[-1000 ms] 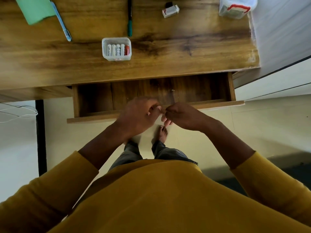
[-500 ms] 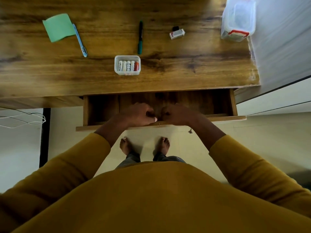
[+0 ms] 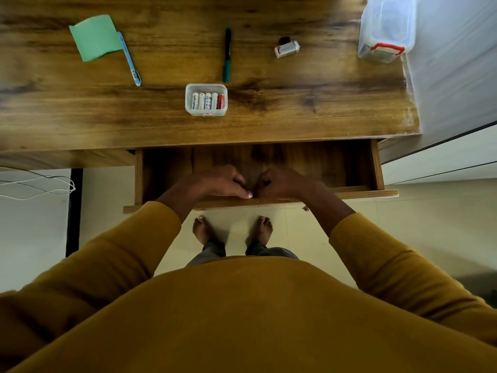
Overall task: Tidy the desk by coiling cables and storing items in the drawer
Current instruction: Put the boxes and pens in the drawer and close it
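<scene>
The wooden drawer (image 3: 376, 168) under the desk (image 3: 322, 117) is pulled out, and its visible floor is bare. Both my hands are inside it, close together at the front edge. My left hand (image 3: 217, 181) lies low with its thumb tip against the front board. My right hand (image 3: 282, 183) is curled beside it, knuckles up. Anything between the fingers is hidden. A white cable (image 3: 40, 184) loops loosely below the desk at the far left.
On the desk lie a clear box of batteries (image 3: 206, 99), a green marker (image 3: 227, 53), a blue pen (image 3: 130, 59), a green paper note (image 3: 95, 37), a small white and black item (image 3: 287, 48) and a clear lidded container (image 3: 386, 28) at the right corner.
Both hands moved from in front of the drawer, where they pinched together, forward and down into it. My head has tilted up, showing more of the desk.
</scene>
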Demonstrator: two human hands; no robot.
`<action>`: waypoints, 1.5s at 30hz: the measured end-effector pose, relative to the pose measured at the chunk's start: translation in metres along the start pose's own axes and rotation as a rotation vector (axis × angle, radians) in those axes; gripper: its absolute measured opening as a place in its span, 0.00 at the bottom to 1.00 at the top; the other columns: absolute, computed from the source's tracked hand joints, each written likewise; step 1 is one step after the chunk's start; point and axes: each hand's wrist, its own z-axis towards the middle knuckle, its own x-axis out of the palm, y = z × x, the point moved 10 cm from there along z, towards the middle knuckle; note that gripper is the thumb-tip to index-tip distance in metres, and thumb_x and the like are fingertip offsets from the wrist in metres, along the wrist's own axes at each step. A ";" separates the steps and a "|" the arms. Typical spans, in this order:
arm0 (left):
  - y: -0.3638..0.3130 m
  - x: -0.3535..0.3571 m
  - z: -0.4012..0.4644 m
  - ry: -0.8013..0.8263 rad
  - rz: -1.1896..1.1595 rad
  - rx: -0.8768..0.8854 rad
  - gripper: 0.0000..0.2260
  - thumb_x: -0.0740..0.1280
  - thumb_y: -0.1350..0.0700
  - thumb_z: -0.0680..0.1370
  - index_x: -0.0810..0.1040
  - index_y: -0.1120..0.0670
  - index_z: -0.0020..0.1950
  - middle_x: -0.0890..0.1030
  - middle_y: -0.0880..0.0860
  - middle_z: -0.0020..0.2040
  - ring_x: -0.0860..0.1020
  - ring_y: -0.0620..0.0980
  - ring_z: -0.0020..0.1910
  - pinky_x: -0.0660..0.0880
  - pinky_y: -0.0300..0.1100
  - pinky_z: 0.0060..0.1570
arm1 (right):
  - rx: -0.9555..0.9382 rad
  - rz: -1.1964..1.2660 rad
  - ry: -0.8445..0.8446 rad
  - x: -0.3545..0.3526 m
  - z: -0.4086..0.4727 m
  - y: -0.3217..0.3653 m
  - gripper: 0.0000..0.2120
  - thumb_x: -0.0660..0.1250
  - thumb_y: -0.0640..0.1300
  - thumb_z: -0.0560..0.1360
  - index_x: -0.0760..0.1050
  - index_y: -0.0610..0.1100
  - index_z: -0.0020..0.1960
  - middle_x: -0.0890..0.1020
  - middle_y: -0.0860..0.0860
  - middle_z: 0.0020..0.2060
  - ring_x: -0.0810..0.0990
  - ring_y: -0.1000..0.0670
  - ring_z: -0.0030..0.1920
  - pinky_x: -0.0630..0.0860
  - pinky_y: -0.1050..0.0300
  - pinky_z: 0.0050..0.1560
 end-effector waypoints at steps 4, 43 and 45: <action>-0.003 0.014 -0.001 0.063 -0.012 0.025 0.18 0.75 0.42 0.77 0.84 0.46 0.63 0.81 0.47 0.64 0.77 0.50 0.64 0.75 0.49 0.64 | -0.014 -0.034 0.050 0.014 0.000 -0.001 0.15 0.70 0.60 0.74 0.84 0.53 0.55 0.84 0.53 0.52 0.80 0.50 0.53 0.78 0.54 0.50; 0.012 0.145 -0.004 0.474 -0.126 -0.098 0.08 0.77 0.62 0.76 0.87 0.55 0.54 0.85 0.53 0.52 0.84 0.49 0.52 0.84 0.42 0.47 | 0.018 0.160 0.492 0.138 -0.010 -0.018 0.05 0.77 0.49 0.75 0.85 0.53 0.50 0.84 0.50 0.52 0.84 0.48 0.53 0.86 0.56 0.45; 0.011 0.143 -0.006 0.437 -0.121 -0.104 0.08 0.76 0.62 0.76 0.88 0.54 0.54 0.86 0.53 0.51 0.84 0.49 0.51 0.84 0.41 0.46 | -0.004 0.147 0.489 0.136 -0.011 -0.016 0.08 0.78 0.50 0.74 0.85 0.51 0.52 0.85 0.49 0.53 0.84 0.49 0.53 0.86 0.53 0.47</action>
